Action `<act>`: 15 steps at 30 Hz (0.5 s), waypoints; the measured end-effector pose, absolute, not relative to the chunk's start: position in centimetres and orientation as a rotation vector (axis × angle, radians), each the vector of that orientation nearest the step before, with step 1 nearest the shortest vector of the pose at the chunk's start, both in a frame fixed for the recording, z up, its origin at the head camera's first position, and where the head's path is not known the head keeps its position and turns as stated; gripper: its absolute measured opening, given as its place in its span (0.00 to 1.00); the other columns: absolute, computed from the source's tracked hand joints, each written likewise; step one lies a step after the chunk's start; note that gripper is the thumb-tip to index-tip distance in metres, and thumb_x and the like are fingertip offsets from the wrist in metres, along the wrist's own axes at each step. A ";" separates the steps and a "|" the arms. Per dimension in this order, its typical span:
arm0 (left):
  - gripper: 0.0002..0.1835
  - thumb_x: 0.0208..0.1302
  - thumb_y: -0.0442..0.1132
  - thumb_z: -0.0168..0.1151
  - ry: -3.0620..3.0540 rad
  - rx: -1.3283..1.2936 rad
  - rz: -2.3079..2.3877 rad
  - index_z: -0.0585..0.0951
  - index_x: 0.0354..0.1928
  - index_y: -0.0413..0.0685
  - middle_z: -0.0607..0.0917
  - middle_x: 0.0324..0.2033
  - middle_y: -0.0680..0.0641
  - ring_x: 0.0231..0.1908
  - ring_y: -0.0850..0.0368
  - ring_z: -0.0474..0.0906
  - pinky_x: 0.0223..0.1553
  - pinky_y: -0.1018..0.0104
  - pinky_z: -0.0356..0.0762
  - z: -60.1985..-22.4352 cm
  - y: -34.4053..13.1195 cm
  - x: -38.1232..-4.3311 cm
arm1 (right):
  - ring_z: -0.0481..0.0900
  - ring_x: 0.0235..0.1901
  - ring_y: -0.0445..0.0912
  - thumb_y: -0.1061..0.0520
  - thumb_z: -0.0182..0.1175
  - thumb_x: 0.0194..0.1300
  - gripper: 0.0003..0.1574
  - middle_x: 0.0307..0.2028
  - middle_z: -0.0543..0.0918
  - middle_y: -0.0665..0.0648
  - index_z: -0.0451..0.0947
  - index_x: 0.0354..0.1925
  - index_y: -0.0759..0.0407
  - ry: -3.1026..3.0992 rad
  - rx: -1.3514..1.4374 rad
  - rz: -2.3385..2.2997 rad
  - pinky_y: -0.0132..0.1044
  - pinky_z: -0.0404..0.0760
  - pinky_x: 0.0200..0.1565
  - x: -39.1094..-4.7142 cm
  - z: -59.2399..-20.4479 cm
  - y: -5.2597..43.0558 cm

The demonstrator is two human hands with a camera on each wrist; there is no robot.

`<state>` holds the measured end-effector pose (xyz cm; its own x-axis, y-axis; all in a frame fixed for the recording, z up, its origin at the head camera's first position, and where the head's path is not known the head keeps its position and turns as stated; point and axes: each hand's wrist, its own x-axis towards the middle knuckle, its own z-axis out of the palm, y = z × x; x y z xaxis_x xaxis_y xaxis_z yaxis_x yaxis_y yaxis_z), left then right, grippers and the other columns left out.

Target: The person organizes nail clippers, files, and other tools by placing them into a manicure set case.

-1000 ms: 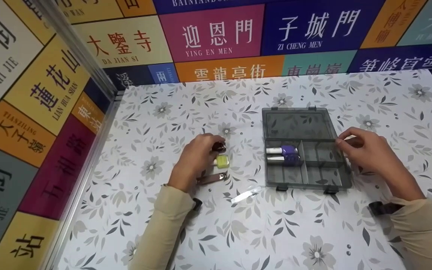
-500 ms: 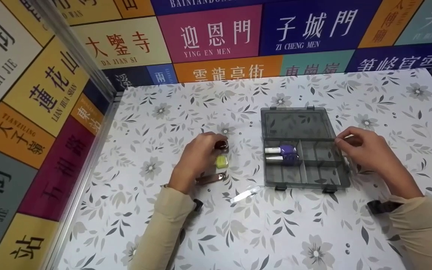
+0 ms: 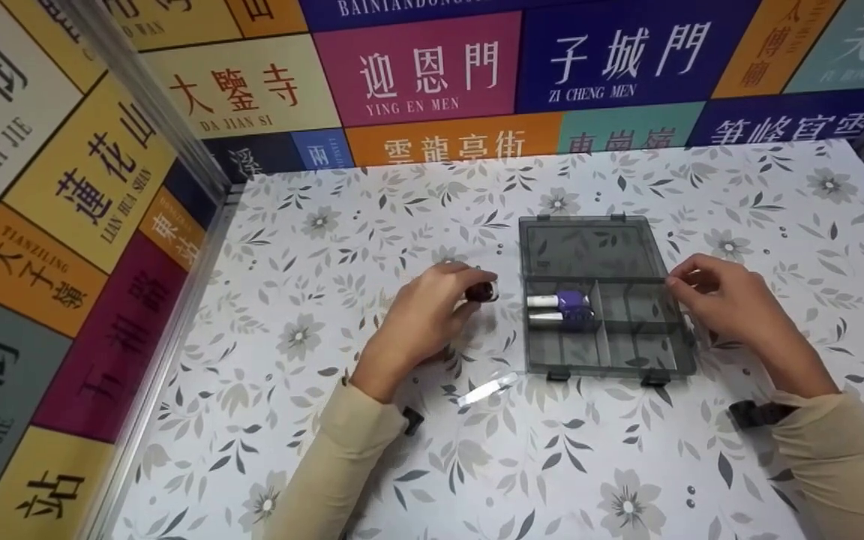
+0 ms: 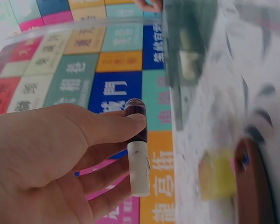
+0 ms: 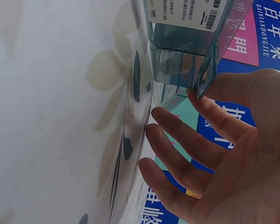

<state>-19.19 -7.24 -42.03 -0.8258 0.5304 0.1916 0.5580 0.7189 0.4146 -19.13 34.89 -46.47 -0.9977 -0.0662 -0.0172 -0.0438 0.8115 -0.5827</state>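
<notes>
The floral table (image 3: 567,465) carries everything you are working with. Just past your right fingertips sits the smoky grey compartment box (image 3: 631,349), lid laid flat open behind it; your right hand (image 3: 728,307) touches its right wall at the hinge line, and the wrist view shows the thumb against the box corner (image 5: 200,86) while the other fingers (image 5: 186,128) are spread apart, straight, their tips on the table beside the box. Inside the box, in the compartment farthest from your right fingers, two purple bottles with white caps (image 3: 563,310) lie side by side. Your left hand (image 3: 421,322) hovers just left of the box, thumb and fingers pinching a small dark red bottle (image 3: 483,292) by its white cap (image 4: 139,168), dark end pointing toward the box, close to its left wall but not touching. Below your left palm, in the wrist view, lie a yellow bottle (image 4: 217,175) and a brown tool (image 4: 254,186), blurred. A clear plastic strip (image 3: 487,390) rests near your left wrist
</notes>
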 end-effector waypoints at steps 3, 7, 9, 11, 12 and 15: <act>0.23 0.69 0.33 0.73 -2.844 -0.945 -0.678 0.87 0.65 0.56 0.91 0.55 0.52 0.56 0.55 0.87 0.59 0.60 0.88 -41.7 -6.2 -18.7 | 0.88 0.53 0.61 0.41 0.60 0.81 0.18 0.53 0.91 0.65 0.85 0.53 0.52 2.951 -0.087 -0.957 0.40 0.79 0.44 -19.2 -46.6 34.9; 0.21 0.71 0.34 0.72 -2.806 -1.004 -0.642 0.87 0.64 0.57 0.91 0.56 0.53 0.57 0.54 0.88 0.58 0.58 0.88 -41.4 -5.0 -18.3 | 0.88 0.53 0.62 0.41 0.59 0.81 0.19 0.54 0.91 0.66 0.85 0.52 0.52 2.949 -0.081 -0.956 0.40 0.79 0.44 -19.1 -46.6 34.9; 0.20 0.72 0.35 0.71 -2.783 -1.033 -0.627 0.87 0.63 0.57 0.91 0.56 0.53 0.56 0.54 0.88 0.57 0.58 0.89 -41.4 -4.6 -18.1 | 0.88 0.54 0.63 0.40 0.59 0.82 0.19 0.54 0.91 0.66 0.85 0.53 0.52 2.948 -0.079 -0.954 0.41 0.79 0.44 -19.1 -46.5 34.9; 0.19 0.73 0.35 0.71 -2.764 -1.049 -0.612 0.87 0.63 0.57 0.91 0.55 0.53 0.56 0.54 0.88 0.55 0.58 0.90 -41.3 -4.2 -18.1 | 0.89 0.54 0.65 0.40 0.59 0.82 0.19 0.55 0.91 0.67 0.84 0.53 0.52 2.945 -0.078 -0.955 0.42 0.79 0.44 -19.1 -46.4 34.9; 0.19 0.73 0.35 0.71 -2.757 -1.054 -0.605 0.87 0.63 0.57 0.91 0.55 0.53 0.55 0.54 0.88 0.54 0.57 0.90 -41.3 -4.0 -18.0 | 0.89 0.54 0.65 0.40 0.59 0.82 0.19 0.55 0.91 0.67 0.84 0.53 0.52 2.942 -0.077 -0.958 0.42 0.79 0.44 -19.1 -46.4 34.8; 0.19 0.73 0.36 0.71 -2.752 -1.055 -0.594 0.87 0.63 0.57 0.91 0.55 0.53 0.54 0.53 0.88 0.53 0.58 0.90 -41.2 -3.5 -18.0 | 0.89 0.54 0.66 0.40 0.59 0.82 0.19 0.55 0.91 0.67 0.84 0.53 0.52 2.940 -0.078 -0.962 0.42 0.79 0.44 -19.1 -46.4 34.7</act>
<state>-18.00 -3.49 -41.20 -0.7456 0.6132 0.2609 0.6662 0.6771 0.3126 -19.10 34.73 -46.36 -0.9976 -0.0625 -0.0293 -0.0331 0.8053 -0.5919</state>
